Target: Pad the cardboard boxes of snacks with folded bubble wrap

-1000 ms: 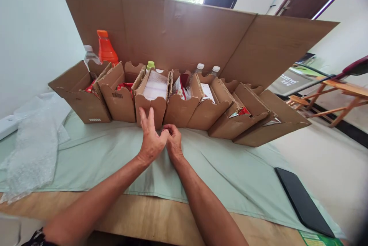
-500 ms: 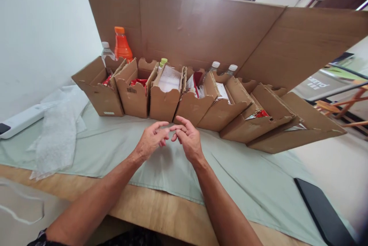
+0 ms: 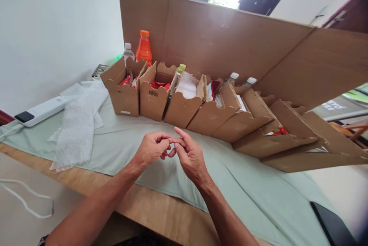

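Note:
My left hand [image 3: 152, 149] is closed, its thumb and fingertips pinching a finger of my right hand. My right hand [image 3: 191, 158] has its index finger stretched out and the other fingers loosely bent; no object shows in it. Both are held over the pale green cloth [image 3: 120, 140], in front of a row of cardboard boxes. Nearest to them are a box with a sheet of white foam or bubble wrap [image 3: 188, 86] and the box [image 3: 212, 117] to its right. A box further left [image 3: 153, 102] contains red packets [image 3: 160, 86].
A tall cardboard panel [image 3: 218, 39] stands behind the boxes. Near it are an orange bottle [image 3: 144, 48] and clear bottles [image 3: 234, 77]. Bubble wrap [image 3: 76, 131] and a white power strip [image 3: 43, 112] lie left. A dark phone-like slab [image 3: 333, 225] lies at front right.
The view has turned left, so the boxes appear further right. My left fingers have closed on a finger of my right hand; earlier the fingertips were meeting more loosely.

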`<state>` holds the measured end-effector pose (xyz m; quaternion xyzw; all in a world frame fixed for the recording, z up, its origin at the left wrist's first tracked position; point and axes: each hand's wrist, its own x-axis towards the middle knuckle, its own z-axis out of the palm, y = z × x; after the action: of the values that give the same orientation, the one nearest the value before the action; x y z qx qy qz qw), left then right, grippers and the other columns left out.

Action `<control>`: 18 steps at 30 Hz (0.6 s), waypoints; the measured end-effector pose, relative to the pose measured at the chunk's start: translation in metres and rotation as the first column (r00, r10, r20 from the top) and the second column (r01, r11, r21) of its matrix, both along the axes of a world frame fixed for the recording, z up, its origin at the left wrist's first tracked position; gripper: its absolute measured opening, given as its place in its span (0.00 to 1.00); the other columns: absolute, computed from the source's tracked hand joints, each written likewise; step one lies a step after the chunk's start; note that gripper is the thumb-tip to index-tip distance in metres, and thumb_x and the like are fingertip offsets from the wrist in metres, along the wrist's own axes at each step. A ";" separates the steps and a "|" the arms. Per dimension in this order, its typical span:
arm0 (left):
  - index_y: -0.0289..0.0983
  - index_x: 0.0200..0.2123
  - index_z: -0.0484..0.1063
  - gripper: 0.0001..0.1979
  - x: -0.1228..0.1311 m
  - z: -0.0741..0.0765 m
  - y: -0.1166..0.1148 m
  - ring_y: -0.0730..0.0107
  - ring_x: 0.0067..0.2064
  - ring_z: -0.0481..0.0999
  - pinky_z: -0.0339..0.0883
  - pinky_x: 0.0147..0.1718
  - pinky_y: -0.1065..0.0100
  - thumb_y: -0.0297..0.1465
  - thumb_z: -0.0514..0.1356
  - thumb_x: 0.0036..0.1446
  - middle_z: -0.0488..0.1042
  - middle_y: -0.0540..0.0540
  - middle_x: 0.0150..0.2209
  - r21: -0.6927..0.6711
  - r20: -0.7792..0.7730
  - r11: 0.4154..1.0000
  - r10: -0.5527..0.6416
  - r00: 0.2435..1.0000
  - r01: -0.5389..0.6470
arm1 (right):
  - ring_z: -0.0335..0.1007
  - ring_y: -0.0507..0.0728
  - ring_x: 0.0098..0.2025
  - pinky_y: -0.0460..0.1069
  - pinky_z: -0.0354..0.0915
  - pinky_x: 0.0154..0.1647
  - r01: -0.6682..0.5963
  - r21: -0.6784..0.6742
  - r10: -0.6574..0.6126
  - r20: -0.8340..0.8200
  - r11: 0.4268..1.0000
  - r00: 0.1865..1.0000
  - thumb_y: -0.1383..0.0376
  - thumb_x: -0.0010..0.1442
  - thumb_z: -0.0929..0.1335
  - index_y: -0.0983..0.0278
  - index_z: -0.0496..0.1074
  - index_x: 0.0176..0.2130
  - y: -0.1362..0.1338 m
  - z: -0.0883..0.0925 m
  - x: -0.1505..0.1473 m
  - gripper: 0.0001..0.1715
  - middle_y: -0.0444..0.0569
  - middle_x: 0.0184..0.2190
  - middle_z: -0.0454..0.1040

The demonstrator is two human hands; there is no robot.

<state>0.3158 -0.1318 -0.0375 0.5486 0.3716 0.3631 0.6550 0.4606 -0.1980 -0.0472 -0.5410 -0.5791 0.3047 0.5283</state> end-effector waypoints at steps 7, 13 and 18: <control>0.34 0.51 0.77 0.24 -0.061 -0.028 0.008 0.68 0.29 0.80 0.77 0.30 0.66 0.34 0.62 0.50 0.84 0.44 0.37 0.067 0.010 0.950 0.304 0.953 -0.304 | 0.76 0.53 0.25 0.50 0.72 0.31 0.067 0.053 -0.075 0.174 0.996 0.982 0.62 0.64 0.65 0.61 0.70 0.60 0.069 0.054 -0.010 0.26 0.45 0.34 0.83; 0.36 0.42 0.80 0.13 -0.080 -0.052 0.000 0.66 0.34 0.81 0.75 0.36 0.64 0.34 0.62 0.54 0.83 0.43 0.41 0.157 -0.028 0.867 0.483 0.875 -0.473 | 0.76 0.57 0.27 0.55 0.71 0.43 0.171 0.043 -0.172 0.447 0.984 0.878 0.71 0.59 0.67 0.61 0.76 0.52 0.162 0.080 -0.017 0.21 0.41 0.22 0.76; 0.38 0.47 0.78 0.15 -0.082 -0.055 0.003 0.61 0.43 0.81 0.74 0.45 0.61 0.34 0.63 0.56 0.81 0.43 0.43 0.185 0.026 0.814 0.557 0.830 -0.551 | 0.76 0.57 0.26 0.51 0.70 0.34 0.199 0.073 -0.211 0.437 0.977 0.874 0.68 0.62 0.64 0.61 0.74 0.37 0.136 0.075 -0.033 0.09 0.44 0.22 0.77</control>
<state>0.2340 -0.1286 -0.0929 0.4804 0.4895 0.5625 0.4618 0.4274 -0.0621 0.0281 -0.6476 -0.6271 0.1088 0.4190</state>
